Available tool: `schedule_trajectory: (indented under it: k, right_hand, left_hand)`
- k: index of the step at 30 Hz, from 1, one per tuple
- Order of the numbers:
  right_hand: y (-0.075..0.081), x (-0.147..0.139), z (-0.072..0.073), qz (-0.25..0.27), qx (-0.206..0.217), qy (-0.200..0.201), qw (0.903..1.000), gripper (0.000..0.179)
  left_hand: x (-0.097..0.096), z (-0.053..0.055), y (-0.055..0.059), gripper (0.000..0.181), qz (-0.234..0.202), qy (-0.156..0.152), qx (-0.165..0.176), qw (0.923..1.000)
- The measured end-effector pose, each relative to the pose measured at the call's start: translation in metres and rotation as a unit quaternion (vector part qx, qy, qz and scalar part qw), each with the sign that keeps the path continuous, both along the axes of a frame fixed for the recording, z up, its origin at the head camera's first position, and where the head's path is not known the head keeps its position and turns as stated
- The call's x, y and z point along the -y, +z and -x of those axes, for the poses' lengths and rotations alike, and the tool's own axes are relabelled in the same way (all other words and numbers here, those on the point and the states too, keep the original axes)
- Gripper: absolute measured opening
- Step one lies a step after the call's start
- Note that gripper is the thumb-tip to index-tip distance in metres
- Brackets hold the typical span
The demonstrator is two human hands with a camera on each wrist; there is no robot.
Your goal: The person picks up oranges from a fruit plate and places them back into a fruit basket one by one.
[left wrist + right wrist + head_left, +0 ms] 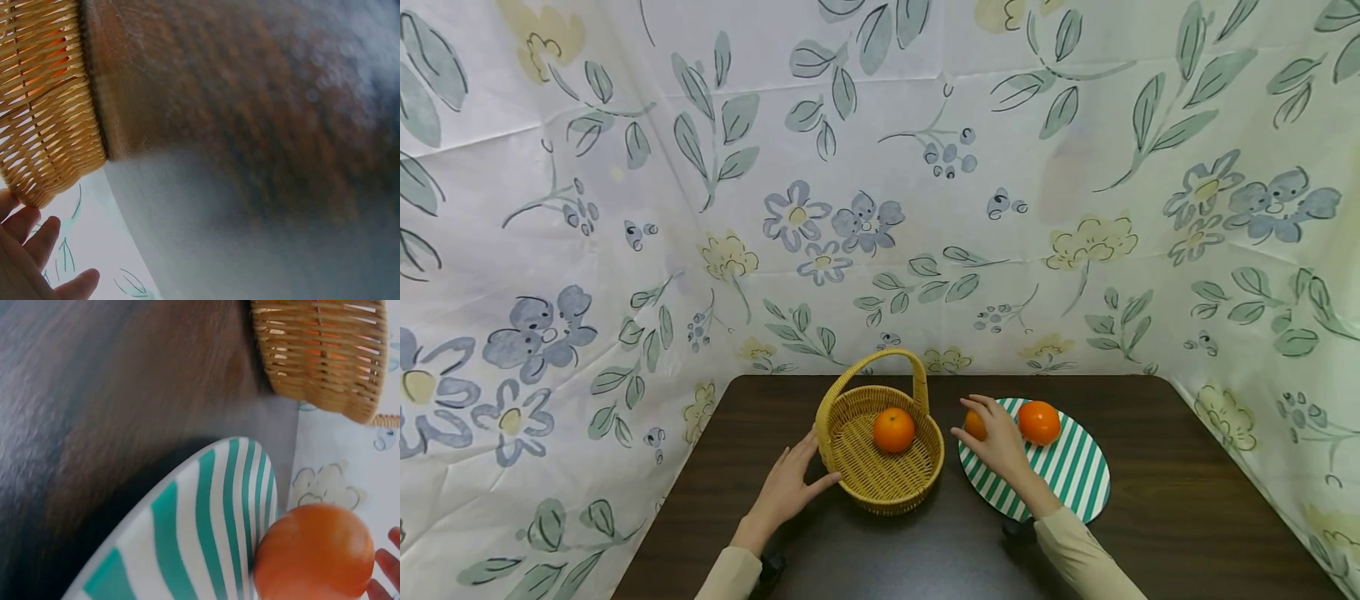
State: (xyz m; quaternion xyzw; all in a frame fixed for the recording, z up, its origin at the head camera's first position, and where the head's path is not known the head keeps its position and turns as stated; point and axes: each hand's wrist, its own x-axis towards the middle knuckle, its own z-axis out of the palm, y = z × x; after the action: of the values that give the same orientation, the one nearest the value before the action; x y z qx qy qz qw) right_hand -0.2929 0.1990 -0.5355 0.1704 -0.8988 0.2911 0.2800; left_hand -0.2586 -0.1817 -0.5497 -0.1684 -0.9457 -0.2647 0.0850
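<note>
A yellow wicker basket (887,492) with an arched handle stands on the table, and an orange (894,430) lies inside it. My left hand (781,493) rests against the basket's left side with the fingers extended and the thumb spread. Over the plate, my right hand (1002,442) reaches around a round orange fruit (976,425), thumb and fingers apart on either side. Part of that fruit is hidden by the hand. Beside it sits a shiny orange-red fruit (1039,422). In the right wrist view, fingertips (389,565) appear close to a smooth orange fruit (315,553).
A round plate (1086,475) with green and white stripes lies right of the basket on the dark wooden table (880,562). Behind the table's far edge hangs a white cloth (880,317) printed with flowers and leaves.
</note>
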Motion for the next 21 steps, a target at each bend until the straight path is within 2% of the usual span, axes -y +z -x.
schedule_trajectory:
  k: [9,21]
  right_hand:
    - [-0.003,-0.010,-0.001,0.011,-0.008,-0.004,0.9999,0.053]
    - [-0.004,-0.013,-0.002,0.003,0.006,-0.044,0.9990,0.059]
  left_hand:
    - [0.000,0.000,-0.001,0.083,0.001,0.001,0.000,1.0000]
    - [0.001,0.000,-0.001,0.084,-0.001,0.002,-0.002,1.0000]
